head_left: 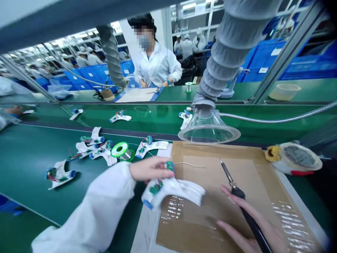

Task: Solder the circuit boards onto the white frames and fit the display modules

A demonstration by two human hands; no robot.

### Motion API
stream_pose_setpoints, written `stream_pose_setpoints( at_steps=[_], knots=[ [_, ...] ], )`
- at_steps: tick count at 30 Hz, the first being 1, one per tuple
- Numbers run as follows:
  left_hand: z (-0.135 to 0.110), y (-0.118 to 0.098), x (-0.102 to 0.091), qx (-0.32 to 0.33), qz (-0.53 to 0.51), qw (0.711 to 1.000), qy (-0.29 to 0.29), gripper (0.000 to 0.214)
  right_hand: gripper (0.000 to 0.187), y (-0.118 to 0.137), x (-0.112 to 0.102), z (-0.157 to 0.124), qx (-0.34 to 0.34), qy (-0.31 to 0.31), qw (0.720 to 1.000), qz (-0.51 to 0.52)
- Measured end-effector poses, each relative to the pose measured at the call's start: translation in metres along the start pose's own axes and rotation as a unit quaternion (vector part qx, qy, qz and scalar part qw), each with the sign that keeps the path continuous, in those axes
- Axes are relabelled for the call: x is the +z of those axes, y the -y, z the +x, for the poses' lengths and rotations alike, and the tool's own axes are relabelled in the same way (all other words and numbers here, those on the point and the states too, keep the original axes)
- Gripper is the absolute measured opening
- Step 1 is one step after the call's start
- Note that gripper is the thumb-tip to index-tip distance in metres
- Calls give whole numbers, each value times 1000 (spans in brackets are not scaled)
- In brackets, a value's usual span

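In the head view my left hand [152, 169] pinches a small green circuit board [169, 165] between thumb and fingers. Just below it a curved white plastic shell [181, 191] with a blue end and a second green board hangs tilted, slightly blurred, over the brown work board [216, 214]. A thin pale wire runs off to the right from the pinched board. At lower right, my right hand [252, 221] carries a black-handled soldering iron [250, 218], its metal tip pointing up and left, clear of the shell. The thumb and a finger are spread apart, and the lower grip is partly out of frame.
A solder spool [121, 150] and several similar white shells [61, 175] lie to the left. A clear fume hood [209, 128] hangs above the board's far edge. At right sits a holder with a yellow sponge [272, 154]. A co-worker [156, 63] stands across the line.
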State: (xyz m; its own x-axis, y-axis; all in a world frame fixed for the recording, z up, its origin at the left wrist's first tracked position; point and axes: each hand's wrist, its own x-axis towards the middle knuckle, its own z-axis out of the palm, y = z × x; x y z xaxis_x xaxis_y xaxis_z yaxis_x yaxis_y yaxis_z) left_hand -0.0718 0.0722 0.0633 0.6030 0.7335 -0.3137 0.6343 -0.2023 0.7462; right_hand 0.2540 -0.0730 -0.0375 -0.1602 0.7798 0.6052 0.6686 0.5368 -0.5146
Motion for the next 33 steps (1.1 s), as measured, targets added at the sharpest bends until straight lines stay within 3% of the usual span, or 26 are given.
stream_pose_setpoints(
  at_steps=[3, 6, 8, 12, 15, 18, 21, 24, 27, 30, 33],
  knots=[
    [-10, 7, -67, -57, 77, 984, -148, 66, 54, 0, 1, 0, -5, -20, 1000, -11],
    [-1, 16, -100, -77, 151, 946, -275, 69, 45, 2, 0, 5, -20, -26, 999, -27],
    [13, 22, -100, -78, 188, 932, -300, 71, 39, 4, -2, 8, -25, -34, 999, -34],
    [44, 29, -84, -79, 214, 940, -252, 64, 41, 2, -8, 7, -22, -52, 998, -25],
    [55, 22, -90, -50, 225, 942, -244, 63, 47, -3, -13, 0, -9, -43, 999, -29],
    [50, 9, -109, 7, 245, 924, -292, 61, 51, -7, -17, -5, 12, -41, 998, -36],
    [25, -1, -121, 67, 280, 862, -416, 54, 51, -7, -20, -7, 18, -53, 998, -36],
    [-15, -9, -111, 127, 315, 783, -520, 36, 49, -5, -21, -5, 35, -61, 997, -41],
    [-56, -25, -85, 204, 346, 740, -540, 30, 45, -4, -21, -4, 46, -83, 995, -44],
    [-77, -51, -56, 244, 337, 756, -505, 40, 49, -8, -19, -5, 42, -104, 992, -52],
    [-75, -75, -25, 274, 275, 816, -428, 44, 51, -13, -15, -9, 58, -128, 989, -53]
  ],
)
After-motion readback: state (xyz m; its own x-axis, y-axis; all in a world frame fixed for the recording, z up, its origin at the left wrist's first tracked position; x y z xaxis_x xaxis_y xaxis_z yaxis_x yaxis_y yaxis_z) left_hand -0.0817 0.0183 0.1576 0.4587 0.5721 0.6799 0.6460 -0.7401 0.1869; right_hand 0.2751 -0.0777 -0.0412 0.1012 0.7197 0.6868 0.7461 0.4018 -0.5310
